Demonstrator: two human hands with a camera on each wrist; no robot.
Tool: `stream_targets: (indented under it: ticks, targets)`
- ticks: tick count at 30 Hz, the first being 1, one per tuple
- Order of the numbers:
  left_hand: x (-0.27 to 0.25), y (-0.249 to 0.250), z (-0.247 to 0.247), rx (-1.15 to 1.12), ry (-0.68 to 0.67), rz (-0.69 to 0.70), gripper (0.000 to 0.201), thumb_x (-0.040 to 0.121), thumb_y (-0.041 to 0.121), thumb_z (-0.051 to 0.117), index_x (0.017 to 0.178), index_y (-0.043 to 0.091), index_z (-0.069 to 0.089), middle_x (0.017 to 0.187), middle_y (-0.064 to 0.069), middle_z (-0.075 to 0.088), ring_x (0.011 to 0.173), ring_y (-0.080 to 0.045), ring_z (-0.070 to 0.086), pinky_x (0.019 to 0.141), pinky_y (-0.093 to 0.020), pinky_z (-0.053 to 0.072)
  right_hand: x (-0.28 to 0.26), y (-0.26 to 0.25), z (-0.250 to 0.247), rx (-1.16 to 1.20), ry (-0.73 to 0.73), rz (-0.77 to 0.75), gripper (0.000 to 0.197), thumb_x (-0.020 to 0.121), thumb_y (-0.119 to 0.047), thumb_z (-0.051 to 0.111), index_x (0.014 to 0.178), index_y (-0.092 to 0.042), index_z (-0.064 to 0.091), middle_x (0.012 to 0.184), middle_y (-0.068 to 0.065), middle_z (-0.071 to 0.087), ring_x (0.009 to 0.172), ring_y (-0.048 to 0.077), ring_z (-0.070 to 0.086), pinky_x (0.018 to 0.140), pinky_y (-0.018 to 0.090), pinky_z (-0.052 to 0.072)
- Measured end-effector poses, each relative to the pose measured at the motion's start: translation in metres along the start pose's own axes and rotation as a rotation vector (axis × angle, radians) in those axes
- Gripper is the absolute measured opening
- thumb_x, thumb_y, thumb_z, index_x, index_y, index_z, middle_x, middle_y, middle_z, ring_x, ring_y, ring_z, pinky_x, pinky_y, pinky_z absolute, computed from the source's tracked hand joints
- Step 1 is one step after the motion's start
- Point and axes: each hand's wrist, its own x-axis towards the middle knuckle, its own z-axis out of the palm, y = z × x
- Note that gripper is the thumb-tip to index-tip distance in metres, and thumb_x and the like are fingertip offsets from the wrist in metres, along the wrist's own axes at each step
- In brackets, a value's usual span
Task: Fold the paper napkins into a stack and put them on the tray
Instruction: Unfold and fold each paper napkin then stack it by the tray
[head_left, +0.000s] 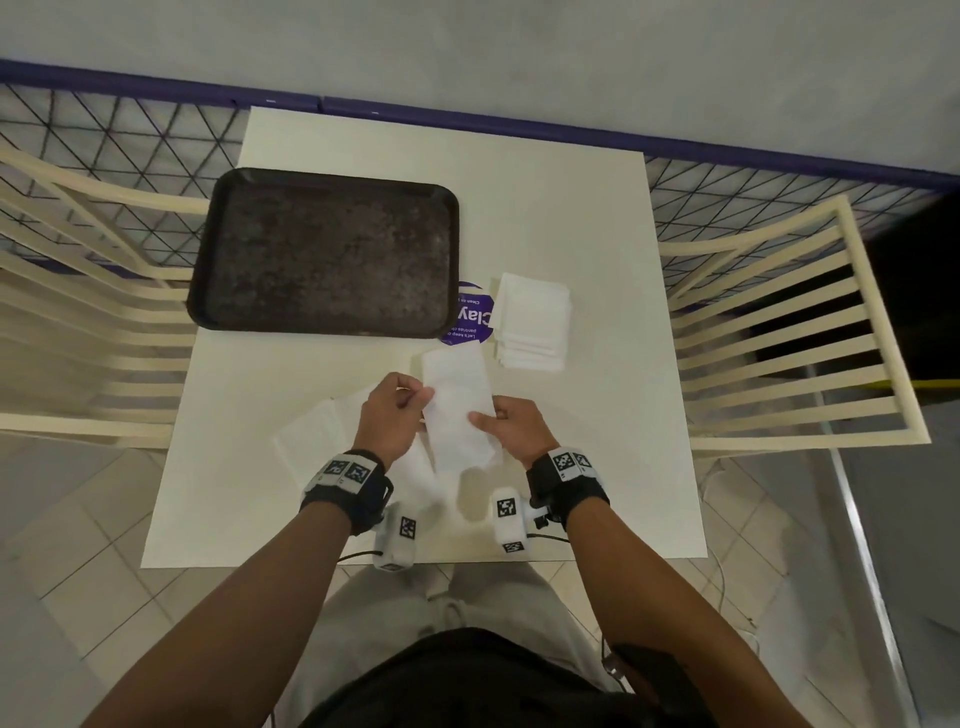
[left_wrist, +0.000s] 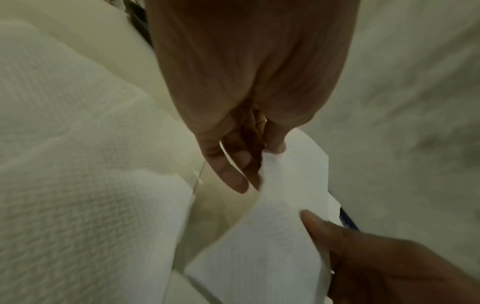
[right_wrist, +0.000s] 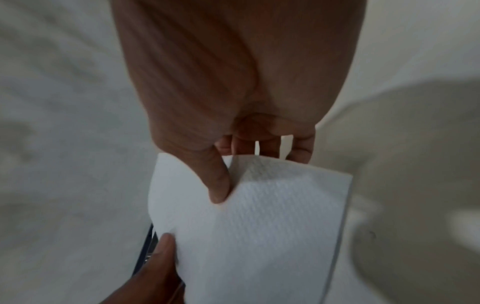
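**Napkin held in both hands above the table**

A white paper napkin (head_left: 457, 410), folded to a long strip, is held lifted above the near middle of the table (head_left: 571, 218), its shadow falling on the surface below. The left hand (head_left: 389, 418) pinches the strip's left edge between thumb and curled fingers (left_wrist: 231, 164). The right hand (head_left: 511, 426) grips the right edge, thumb (right_wrist: 218, 181) on top and fingers underneath.

More napkins (head_left: 322, 431), unfolded or partly so, lie flat on the table under and to the left of the left hand. A stack of folded napkins (head_left: 532, 322) sits farther back on the right, edges slightly staggered, apart from the held one.

The dark tray (head_left: 324, 254) lies at the far left of the table; no napkin is on it. A round purple sticker (head_left: 472, 314) shows between the tray and the stack, partly covered by both.

Cream slatted chairs (head_left: 779, 338) stand at either side of the table.
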Motion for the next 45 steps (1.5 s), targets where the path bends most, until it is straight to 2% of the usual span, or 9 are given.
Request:
stream_targets:
  ticks: [5,8,13,18,23,31,36,41,45]
  targets:
    - [-0.003,0.003,-0.011,-0.243,-0.115,-0.132,0.038,0.094,0.021,0.077,0.126,0.008,0.06,0.111,-0.013,0.074,0.098,-0.032,0.075,0.087,-0.047,0.063,0.0,-0.006,0.001,0.06,0.04,-0.057,0.02,0.085,-0.027,0.079,0.101,-0.014,0.077,0.099,0.003,0.078,0.093,0.024,0.074,0.086,0.044,0.06]
    - [-0.004,-0.003,-0.016,-0.218,-0.152,-0.115,0.033,0.09,0.013,0.08,0.118,-0.001,0.068,0.106,-0.02,0.077,0.095,-0.038,0.075,0.09,-0.054,0.062,-0.003,-0.01,0.0,0.077,0.064,-0.065,0.021,0.086,-0.026,0.079,0.098,-0.008,0.075,0.097,0.01,0.078,0.09,0.03,0.073,0.072,0.036,0.056]
    - [-0.008,-0.001,-0.018,-0.249,-0.184,-0.109,0.026,0.087,0.007,0.081,0.11,0.0,0.069,0.105,-0.023,0.077,0.087,-0.036,0.074,0.085,-0.05,0.063,0.0,-0.008,0.005,0.102,0.076,-0.032,0.047,0.075,-0.041,0.081,0.088,0.001,0.066,0.088,0.018,0.072,0.077,0.024,0.067,0.071,0.042,0.054]
    - [-0.01,0.002,-0.019,-0.223,-0.185,-0.078,0.013,0.092,0.004,0.073,0.105,0.003,0.072,0.101,-0.017,0.079,0.093,-0.037,0.076,0.086,-0.046,0.062,-0.008,-0.02,0.004,0.196,0.036,-0.057,0.015,0.091,-0.016,0.073,0.104,-0.011,0.071,0.098,0.008,0.078,0.083,0.02,0.072,0.064,0.031,0.054]
    - [-0.008,0.002,-0.022,-0.21,-0.145,-0.029,0.01,0.093,-0.002,0.068,0.1,-0.002,0.075,0.104,-0.019,0.077,0.1,-0.037,0.075,0.092,-0.047,0.062,-0.011,-0.023,0.003,0.295,0.011,-0.064,0.018,0.092,-0.002,0.059,0.104,-0.011,0.067,0.102,0.015,0.075,0.084,0.026,0.071,0.077,0.046,0.059]
    - [-0.011,0.002,-0.024,-0.211,-0.155,-0.023,0.026,0.093,-0.008,0.056,0.103,-0.002,0.08,0.111,-0.014,0.078,0.108,-0.033,0.072,0.096,-0.042,0.06,-0.01,-0.025,0.0,0.355,0.032,0.057,0.037,0.084,-0.002,0.045,0.075,-0.017,0.079,0.091,0.002,0.074,0.086,0.026,0.062,0.076,0.042,0.053]
    - [-0.014,0.005,-0.022,-0.247,-0.126,-0.029,0.028,0.097,0.0,0.052,0.102,-0.001,0.08,0.11,-0.013,0.077,0.1,-0.029,0.073,0.086,-0.036,0.06,-0.015,-0.029,-0.001,0.312,0.026,0.013,0.021,0.09,-0.002,0.062,0.089,-0.014,0.08,0.096,0.003,0.076,0.087,0.019,0.069,0.078,0.038,0.059]
    - [-0.006,-0.003,-0.021,-0.17,-0.063,-0.031,0.012,0.096,0.013,0.072,0.106,0.009,0.077,0.106,-0.015,0.077,0.094,-0.029,0.075,0.086,-0.042,0.064,-0.01,-0.025,0.0,0.235,0.064,-0.092,0.029,0.085,0.002,0.067,0.101,-0.02,0.075,0.075,-0.003,0.065,0.078,0.016,0.064,0.076,0.038,0.055]
    - [-0.004,-0.006,-0.021,-0.059,-0.06,-0.005,0.005,0.094,0.01,0.073,0.095,0.008,0.077,0.095,-0.012,0.078,0.085,-0.028,0.075,0.084,-0.045,0.065,-0.007,-0.036,0.002,0.038,0.083,-0.17,0.029,0.085,-0.019,0.073,0.11,-0.033,0.071,0.082,-0.009,0.064,0.083,0.012,0.062,0.078,0.028,0.049]
